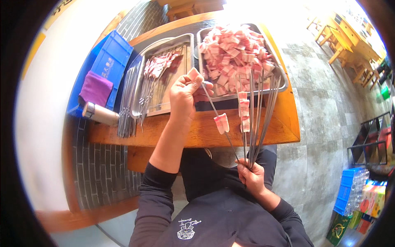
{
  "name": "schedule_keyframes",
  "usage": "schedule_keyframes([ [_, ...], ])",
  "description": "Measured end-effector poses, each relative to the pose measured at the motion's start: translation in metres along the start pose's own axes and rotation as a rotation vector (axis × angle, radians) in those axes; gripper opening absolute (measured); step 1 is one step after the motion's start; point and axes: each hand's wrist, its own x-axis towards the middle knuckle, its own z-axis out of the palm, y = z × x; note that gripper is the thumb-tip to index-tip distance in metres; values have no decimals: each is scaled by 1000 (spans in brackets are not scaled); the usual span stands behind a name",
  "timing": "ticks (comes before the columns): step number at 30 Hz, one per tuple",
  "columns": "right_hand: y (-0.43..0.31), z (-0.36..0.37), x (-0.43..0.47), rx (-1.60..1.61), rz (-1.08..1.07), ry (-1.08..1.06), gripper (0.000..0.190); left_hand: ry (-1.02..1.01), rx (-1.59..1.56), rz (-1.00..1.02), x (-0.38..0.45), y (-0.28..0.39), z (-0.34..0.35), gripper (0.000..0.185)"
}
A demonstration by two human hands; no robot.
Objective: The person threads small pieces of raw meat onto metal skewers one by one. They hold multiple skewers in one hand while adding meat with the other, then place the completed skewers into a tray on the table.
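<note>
My left hand (pixel 183 91) pinches a small slice of raw, fatty meat (pixel 193 74) at the tip of a flat metal skewer (pixel 211 100). Lower on that skewer sits a folded meat piece (pixel 222 124). Down near my lap, my right hand (pixel 251 178) grips this skewer's lower end together with a fan of metal skewers (pixel 266 119). One skewer in the fan carries several threaded meat pieces (pixel 244 108); the others look bare. Just beyond my hands, a metal tray (pixel 284 85) holds a heap of cut raw meat (pixel 234 51).
A second metal tray (pixel 192 46) on the wooden table (pixel 197 134) holds loaded meat skewers (pixel 159 65). Beside it lie bare skewers (pixel 127 108), a bottle-like cylinder (pixel 101 113) and a blue plastic crate (pixel 112 58) with a purple cloth (pixel 96 88). Wooden furniture (pixel 355 40) stands across the tiled floor.
</note>
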Motion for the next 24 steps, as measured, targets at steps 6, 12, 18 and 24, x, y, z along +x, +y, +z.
schedule_keyframes([
  [6,2,5,-3,-81,78,-20,18,12,-359,-101,-20,8,-23,11],
  [12,4,11,-2,-114,75,-30,19,58,-308,-62,-22,11,-31,19],
  [18,4,13,-2,-121,52,-41,19,91,-321,-34,-23,13,-36,21],
  [24,6,13,-2,-123,41,-46,19,89,-171,-4,-29,16,-31,17],
])
